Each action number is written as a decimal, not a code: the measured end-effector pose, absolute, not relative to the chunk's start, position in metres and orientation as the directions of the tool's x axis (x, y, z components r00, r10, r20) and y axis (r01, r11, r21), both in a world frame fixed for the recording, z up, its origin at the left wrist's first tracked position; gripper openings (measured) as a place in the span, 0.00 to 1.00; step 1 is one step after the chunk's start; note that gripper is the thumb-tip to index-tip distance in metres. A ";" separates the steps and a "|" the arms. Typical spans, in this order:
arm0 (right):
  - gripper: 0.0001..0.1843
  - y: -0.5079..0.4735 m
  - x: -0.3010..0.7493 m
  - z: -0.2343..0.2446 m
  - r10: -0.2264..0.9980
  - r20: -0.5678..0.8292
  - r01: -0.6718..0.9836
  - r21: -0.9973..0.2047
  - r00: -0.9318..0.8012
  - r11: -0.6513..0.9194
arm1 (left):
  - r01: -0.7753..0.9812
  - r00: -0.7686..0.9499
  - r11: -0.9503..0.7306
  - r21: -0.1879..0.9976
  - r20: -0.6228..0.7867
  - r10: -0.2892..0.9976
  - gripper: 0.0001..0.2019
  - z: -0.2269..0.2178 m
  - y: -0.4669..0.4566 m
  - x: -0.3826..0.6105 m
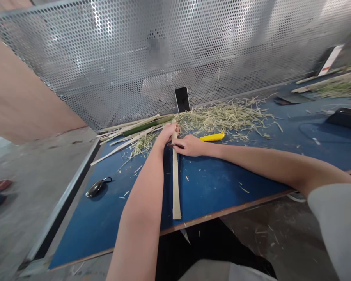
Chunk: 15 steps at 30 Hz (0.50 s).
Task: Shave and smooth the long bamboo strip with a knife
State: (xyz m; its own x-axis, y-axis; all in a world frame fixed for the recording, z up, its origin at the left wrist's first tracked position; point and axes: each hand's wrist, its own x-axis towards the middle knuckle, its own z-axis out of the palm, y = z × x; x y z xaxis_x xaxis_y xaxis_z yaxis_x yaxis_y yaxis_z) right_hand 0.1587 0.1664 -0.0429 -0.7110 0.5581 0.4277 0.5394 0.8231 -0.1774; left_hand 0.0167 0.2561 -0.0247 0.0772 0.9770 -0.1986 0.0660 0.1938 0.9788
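A long pale bamboo strip (176,183) lies lengthwise on the blue tabletop, its near end close to the front edge. My left hand (167,133) is closed around the strip toward its far end. Just nearer to me, my right hand (190,146) is closed on a small dark tool (178,145) that looks like a blade, held across the strip; its exact kind is hard to make out. Beyond my right hand lies a yellow-handled cutter (212,137). Bamboo strips (125,145) and a green bamboo piece (148,127) lie beyond my left hand.
Bamboo shavings (228,115) are heaped along the back. A phone (182,99) leans against the perforated metal screen (128,58). At the left lies a dark oval object with a loop (97,188). A black device (346,118) sits at the right on the blue table (216,183).
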 end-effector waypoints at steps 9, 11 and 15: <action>0.15 0.165 0.159 -0.044 0.507 0.448 0.486 -0.171 -0.736 0.857 | 0.135 0.056 0.143 0.980 -0.152 0.987 0.13 -0.029 0.260 0.016; 0.14 0.165 0.158 -0.044 0.581 0.475 0.575 -0.175 -0.661 0.799 | 0.151 0.055 0.142 0.978 -0.152 0.987 0.14 -0.029 0.260 0.016; 0.16 0.162 0.160 -0.043 0.452 0.440 0.417 -0.180 -0.776 0.891 | 0.096 0.063 0.158 0.983 -0.165 0.984 0.15 -0.029 0.260 0.016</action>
